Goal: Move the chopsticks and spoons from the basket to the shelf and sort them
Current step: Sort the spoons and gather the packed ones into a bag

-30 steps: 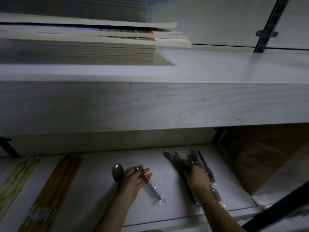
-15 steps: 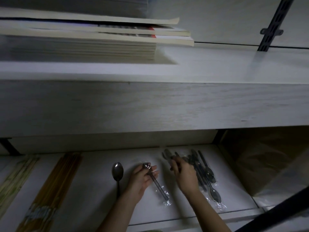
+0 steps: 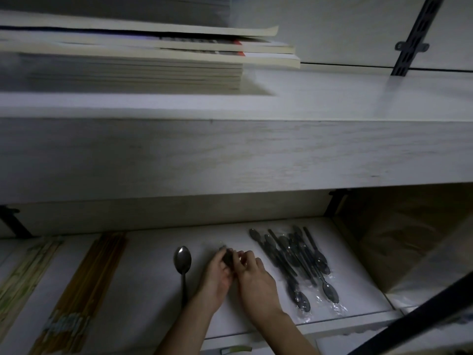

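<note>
On the lower white shelf (image 3: pixel 153 290) both my hands meet over one plastic-wrapped spoon (image 3: pixel 227 257). My left hand (image 3: pixel 216 276) holds its bowl end, and my right hand (image 3: pixel 253 278) pinches it from the right; most of the spoon is hidden under my hands. An unwrapped metal spoon (image 3: pixel 182 262) lies just left of my left hand. A pile of several wrapped dark spoons (image 3: pixel 294 260) lies to the right. Brown chopsticks (image 3: pixel 84 288) and greenish chopsticks (image 3: pixel 23 272) lie in rows at the left.
A thick upper shelf board (image 3: pixel 230 155) overhangs the work area and carries a stack of books (image 3: pixel 143 57). A black wall bracket rail (image 3: pixel 414 39) rises at the upper right. A brown bag (image 3: pixel 399 242) fills the space right of the shelf.
My right hand left the spoon pile and moved left to join my left hand on the wrapped spoon. The wrapped spoon, earlier lying visible, is now mostly covered by both hands.
</note>
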Tool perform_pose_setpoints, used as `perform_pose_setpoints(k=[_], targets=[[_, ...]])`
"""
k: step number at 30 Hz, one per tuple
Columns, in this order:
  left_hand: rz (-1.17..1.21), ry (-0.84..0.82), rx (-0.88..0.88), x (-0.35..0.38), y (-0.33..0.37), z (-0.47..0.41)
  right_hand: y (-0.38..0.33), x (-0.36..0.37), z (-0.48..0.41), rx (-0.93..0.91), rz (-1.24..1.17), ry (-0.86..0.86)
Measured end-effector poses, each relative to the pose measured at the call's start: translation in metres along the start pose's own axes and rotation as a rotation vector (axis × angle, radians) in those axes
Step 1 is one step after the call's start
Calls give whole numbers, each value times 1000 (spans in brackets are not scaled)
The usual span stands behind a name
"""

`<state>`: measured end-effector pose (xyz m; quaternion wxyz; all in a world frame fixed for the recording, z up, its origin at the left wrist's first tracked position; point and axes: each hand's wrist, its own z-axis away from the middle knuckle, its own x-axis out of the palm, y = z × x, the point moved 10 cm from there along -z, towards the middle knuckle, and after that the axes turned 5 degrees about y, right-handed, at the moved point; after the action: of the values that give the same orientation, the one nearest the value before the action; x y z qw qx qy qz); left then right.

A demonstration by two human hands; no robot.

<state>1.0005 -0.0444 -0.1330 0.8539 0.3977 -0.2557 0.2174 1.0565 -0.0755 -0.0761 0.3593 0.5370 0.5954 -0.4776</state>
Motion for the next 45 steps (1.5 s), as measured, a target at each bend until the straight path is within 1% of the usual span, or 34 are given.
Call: perform_pose_setpoints(k=[3,6,7,9,10,12,14,16,18,19,20,21,23,24,25,27,29,33,36,39,42,45], targets=[[-32,-10,71,-5,2,-4,0,-6,5,-4,-48,50],[-66,9,119,-9,4,-6,5,8,8,73,-212,-87],[-68,11,132,-10,6,-6,11,12,11,141,-307,-131],[-57,22,139,-11,7,-6,25,17,15,292,-489,-147],[-53,26,140,-11,8,-6,29,23,18,335,-566,-189],[-65,29,145,-10,9,-6,28,38,25,402,-714,-321],[-96,22,131,-8,5,-6,28,46,29,446,-794,-364],[-120,11,99,-6,1,-5,30,46,28,447,-797,-389],[-126,12,89,-6,2,-6,32,44,26,408,-782,-420],[-131,17,94,-6,4,-6,39,40,22,399,-746,-397],[-131,20,100,-6,7,-6,52,34,17,408,-684,-326],[-120,23,105,-6,9,-6,70,26,11,441,-606,-217],[-94,28,105,-6,12,-4,110,8,4,543,-478,-5],[-93,33,106,-7,12,-3,126,6,3,580,-424,34],[-97,37,107,-8,11,-1,137,10,2,602,-367,6],[-98,40,109,-10,8,0,149,26,3,597,-270,-117],[-87,43,107,-13,5,0,154,31,5,610,-218,-173],[-81,48,114,-15,4,-3,161,35,1,665,-326,-185],[-112,56,122,-14,3,-7,161,30,-3,649,-366,-150],[-122,44,132,-8,2,-7,152,6,-10,576,-265,-41],[-119,37,124,0,-2,-7,138,-11,-12,495,-219,14],[-115,39,112,6,-7,-9,111,-17,-12,351,-324,38]])
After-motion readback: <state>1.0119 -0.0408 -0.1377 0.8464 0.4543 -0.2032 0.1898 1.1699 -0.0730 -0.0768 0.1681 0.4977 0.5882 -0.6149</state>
